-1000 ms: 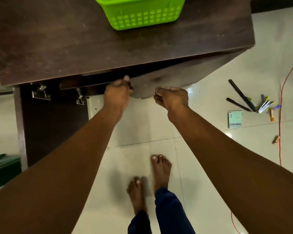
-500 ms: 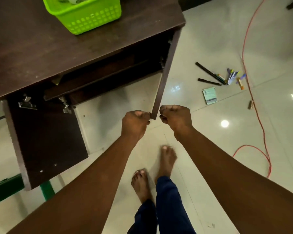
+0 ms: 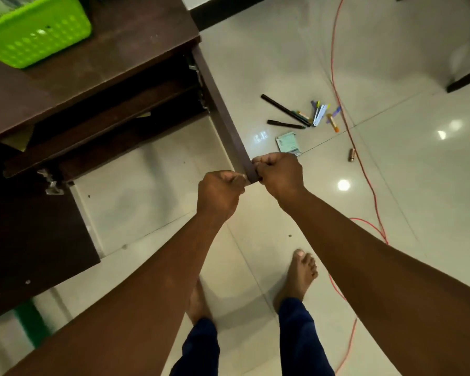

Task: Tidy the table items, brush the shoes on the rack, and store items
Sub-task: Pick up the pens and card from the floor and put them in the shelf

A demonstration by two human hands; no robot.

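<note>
both the left hand point(image 3: 219, 195) and right hand point(image 3: 278, 172) grip the free end of an open cabinet door point(image 3: 223, 115) under the dark desk point(image 3: 125, 47); pens point(image 3: 285, 111) lie on the glossy tiled floor point(image 3: 391, 185), a green basket point(image 3: 36, 33) sits on the desk.

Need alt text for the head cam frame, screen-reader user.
Seen from above, a person's left hand and right hand both grip the free edge of an open dark brown wooden cabinet door. A lime green plastic basket sits on the cabinet top; black pens and a small pale green booklet lie on the glossy tiled floor.
</note>
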